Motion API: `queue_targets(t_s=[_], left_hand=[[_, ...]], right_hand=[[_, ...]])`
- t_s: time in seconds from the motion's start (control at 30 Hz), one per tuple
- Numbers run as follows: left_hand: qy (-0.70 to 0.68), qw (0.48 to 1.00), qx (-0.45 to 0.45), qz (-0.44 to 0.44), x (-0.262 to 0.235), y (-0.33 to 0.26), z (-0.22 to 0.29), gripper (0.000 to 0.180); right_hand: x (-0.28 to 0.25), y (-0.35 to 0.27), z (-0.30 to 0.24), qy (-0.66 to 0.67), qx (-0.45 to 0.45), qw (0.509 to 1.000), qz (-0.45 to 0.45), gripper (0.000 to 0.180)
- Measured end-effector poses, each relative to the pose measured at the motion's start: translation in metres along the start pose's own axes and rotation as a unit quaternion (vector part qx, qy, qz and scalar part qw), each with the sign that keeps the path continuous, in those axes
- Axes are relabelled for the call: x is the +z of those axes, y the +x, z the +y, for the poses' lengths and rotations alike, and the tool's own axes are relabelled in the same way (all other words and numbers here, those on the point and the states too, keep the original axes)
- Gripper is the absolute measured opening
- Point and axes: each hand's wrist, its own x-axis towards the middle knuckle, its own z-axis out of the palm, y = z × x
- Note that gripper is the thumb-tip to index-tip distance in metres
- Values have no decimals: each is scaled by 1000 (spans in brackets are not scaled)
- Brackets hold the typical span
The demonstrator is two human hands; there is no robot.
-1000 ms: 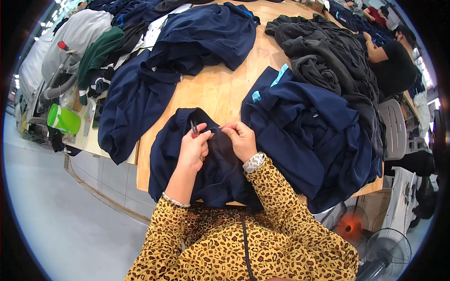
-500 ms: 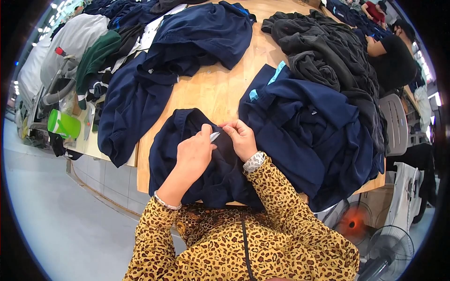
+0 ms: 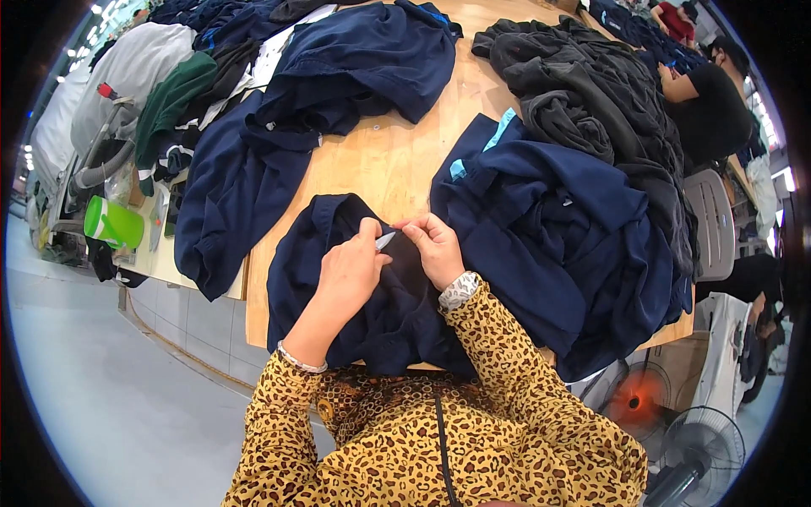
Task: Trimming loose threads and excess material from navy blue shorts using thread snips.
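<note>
turned over since a second ago, my left hand (image 3: 349, 269) grips a small bladed tool (image 3: 384, 241), its silver tip now near the closed pinch of my right hand (image 3: 437, 256); what i pinch is too small to tell, and the navy garment (image 3: 404, 300) lies beneath both hands

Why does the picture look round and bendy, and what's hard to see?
Head view: the fisheye lens makes black corners and curved edges; head view: some folds blend together in the dark blue cloth; head view: the metal tool in the left hand is mostly hidden.
</note>
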Motion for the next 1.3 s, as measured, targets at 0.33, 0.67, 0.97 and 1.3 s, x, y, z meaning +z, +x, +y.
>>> queue_targets(t_s=[0.33,0.67,0.97,1.3], left_hand=[[-103,978,-31,179,37,-4,3,22],[-220,920,-18,325,84,4,-5,11],[-620,753,-186,117,51,-3,-12,11],[-185,931,-22,313,84,4,0,12]], right_hand=[[0,0,-2,116,91,989,-11,11],[4,-7,1,159,87,983,-11,13],[0,-5,1,-29,-29,999,-29,15],[2,-7,8,44,-6,999,-10,14]])
